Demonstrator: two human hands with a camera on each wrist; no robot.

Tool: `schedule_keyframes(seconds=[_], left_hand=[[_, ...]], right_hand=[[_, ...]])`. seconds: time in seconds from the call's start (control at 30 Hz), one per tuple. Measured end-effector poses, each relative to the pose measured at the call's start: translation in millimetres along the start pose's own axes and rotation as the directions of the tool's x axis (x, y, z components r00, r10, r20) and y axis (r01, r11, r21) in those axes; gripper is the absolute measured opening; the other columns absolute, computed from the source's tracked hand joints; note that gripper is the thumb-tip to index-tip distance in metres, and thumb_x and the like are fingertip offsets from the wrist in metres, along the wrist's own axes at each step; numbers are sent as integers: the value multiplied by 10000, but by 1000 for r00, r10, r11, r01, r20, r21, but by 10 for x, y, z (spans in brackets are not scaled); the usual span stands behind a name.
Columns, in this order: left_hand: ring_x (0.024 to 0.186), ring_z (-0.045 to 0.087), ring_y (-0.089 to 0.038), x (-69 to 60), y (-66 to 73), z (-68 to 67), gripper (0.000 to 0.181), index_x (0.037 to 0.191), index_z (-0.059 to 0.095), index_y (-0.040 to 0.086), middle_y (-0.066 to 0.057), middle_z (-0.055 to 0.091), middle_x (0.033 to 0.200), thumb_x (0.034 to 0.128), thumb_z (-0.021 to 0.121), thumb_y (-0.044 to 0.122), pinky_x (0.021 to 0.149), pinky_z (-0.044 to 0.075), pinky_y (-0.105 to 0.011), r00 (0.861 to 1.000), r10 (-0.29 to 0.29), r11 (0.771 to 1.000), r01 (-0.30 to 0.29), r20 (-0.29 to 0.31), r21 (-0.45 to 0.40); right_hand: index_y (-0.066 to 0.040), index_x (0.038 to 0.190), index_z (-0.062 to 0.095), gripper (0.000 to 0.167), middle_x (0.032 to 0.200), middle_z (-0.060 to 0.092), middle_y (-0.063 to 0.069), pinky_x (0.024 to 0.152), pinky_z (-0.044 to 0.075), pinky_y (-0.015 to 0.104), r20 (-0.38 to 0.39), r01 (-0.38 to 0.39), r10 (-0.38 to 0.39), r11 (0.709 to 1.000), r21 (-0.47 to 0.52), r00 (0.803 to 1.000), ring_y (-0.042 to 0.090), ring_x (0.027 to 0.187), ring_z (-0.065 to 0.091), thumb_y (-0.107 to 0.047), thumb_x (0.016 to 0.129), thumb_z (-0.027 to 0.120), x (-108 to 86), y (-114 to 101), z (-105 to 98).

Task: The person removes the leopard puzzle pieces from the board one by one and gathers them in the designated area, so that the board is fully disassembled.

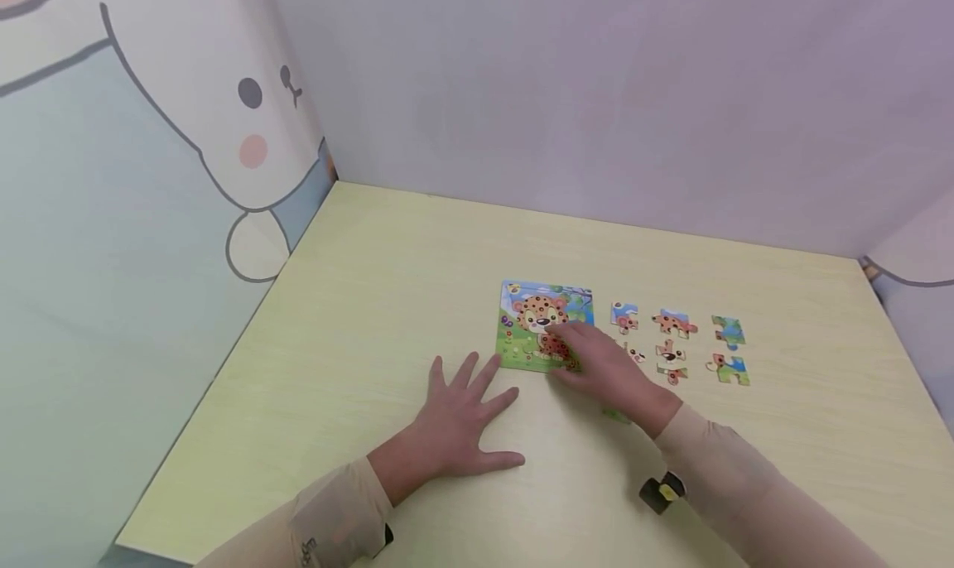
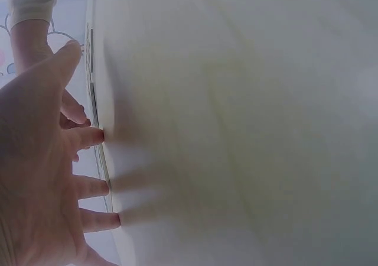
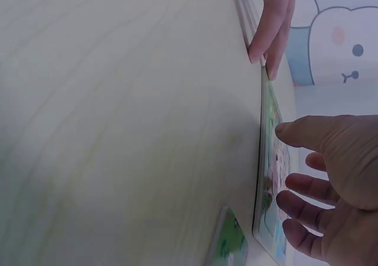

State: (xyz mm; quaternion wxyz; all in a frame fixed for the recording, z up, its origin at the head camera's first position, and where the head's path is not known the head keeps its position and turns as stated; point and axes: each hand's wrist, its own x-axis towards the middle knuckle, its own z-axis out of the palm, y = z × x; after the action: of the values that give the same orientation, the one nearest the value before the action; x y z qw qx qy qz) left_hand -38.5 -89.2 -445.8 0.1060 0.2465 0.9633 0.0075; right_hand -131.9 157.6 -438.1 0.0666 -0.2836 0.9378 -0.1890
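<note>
A square picture puzzle board [image 1: 514, 340] with a spotted cartoon leopard lies flat on the table. My left hand [image 1: 456, 427] is spread with its fingers straight, fingertips down on the tabletop; one fingertip is at the board's lower left corner. My right hand [image 1: 607, 371] reaches over the board's lower right part, hiding it. In the right wrist view the thumb and fingers of the right hand [image 3: 336, 177] stand apart beside the board [image 3: 269, 177], with nothing seen between them. A loose green puzzle piece [image 1: 616, 416] lies partly hidden under the right wrist.
To the right of the board lie several loose puzzle pieces, among them a leopard-body piece [image 1: 674, 323], a blue-green piece [image 1: 729, 331] and a tail piece [image 1: 730, 368]. The pale wooden table [image 1: 358, 303] meets printed cloth walls [image 1: 559, 96] behind and at the sides.
</note>
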Motion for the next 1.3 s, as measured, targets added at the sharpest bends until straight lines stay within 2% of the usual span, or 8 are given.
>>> schedule_keyframes(seconds=[0.17, 0.4, 0.6, 0.73, 0.93, 1.3], left_hand=[[1576, 297, -395, -3, 5, 11, 853, 1577, 463, 387, -77, 264, 1740, 878, 469, 876, 1138, 289, -760, 1000, 3, 1000, -3, -16, 7], [1577, 291, -398, 1, 7, 22, 853, 1578, 461, 388, -77, 262, 1741, 878, 470, 876, 1137, 285, -766, 1000, 5, 1000, -5, -23, 6], [1590, 260, -399, 7, 13, 16, 857, 1588, 443, 396, -73, 235, 1751, 880, 460, 879, 1142, 265, -779, 1000, -3, 1000, 3, -3, -2], [1585, 269, -407, 3, 12, 9, 854, 1582, 455, 387, -84, 245, 1747, 880, 475, 872, 1135, 267, -787, 1000, 1, 1000, -1, -11, -13], [1584, 273, -405, 7, 7, 18, 861, 1585, 445, 399, -78, 241, 1749, 876, 450, 889, 1130, 276, -788, 1000, 1, 1000, -1, -7, 11], [1587, 257, -418, 13, -4, 27, 867, 1589, 440, 395, -80, 227, 1753, 874, 461, 885, 1130, 258, -802, 1000, 0, 1000, -1, -4, -4]], right_hand=[[-42, 1466, 559, 614, 1371, 648, 176, 1034, 535, 544, -20, -20, 19, 999, -36, 1000, 385, 1252, 630, -210, 928, 803, 29, -36, 55], [-61, 1472, 564, 567, 1438, 632, 163, 1128, 466, 561, -9, -77, 77, 997, -17, 997, 402, 1358, 569, -201, 960, 764, 45, -70, 68], [-59, 1451, 584, 537, 1416, 645, 162, 1138, 455, 563, -9, -76, 76, 997, -19, 997, 404, 1346, 575, -188, 962, 762, 64, -90, 60], [-58, 1440, 593, 523, 1383, 653, 159, 1117, 470, 566, -8, -66, 66, 997, -27, 998, 406, 1308, 592, -173, 959, 764, 78, -85, 54], [-51, 1472, 565, 547, 1371, 643, 164, 1089, 491, 565, -2, -60, 60, 998, -35, 998, 410, 1291, 593, -166, 971, 750, 83, -85, 43], [-49, 1471, 569, 531, 1308, 619, 171, 1009, 524, 542, 82, -68, 68, 998, -13, 994, 360, 1158, 607, -148, 977, 738, 153, -98, -10]])
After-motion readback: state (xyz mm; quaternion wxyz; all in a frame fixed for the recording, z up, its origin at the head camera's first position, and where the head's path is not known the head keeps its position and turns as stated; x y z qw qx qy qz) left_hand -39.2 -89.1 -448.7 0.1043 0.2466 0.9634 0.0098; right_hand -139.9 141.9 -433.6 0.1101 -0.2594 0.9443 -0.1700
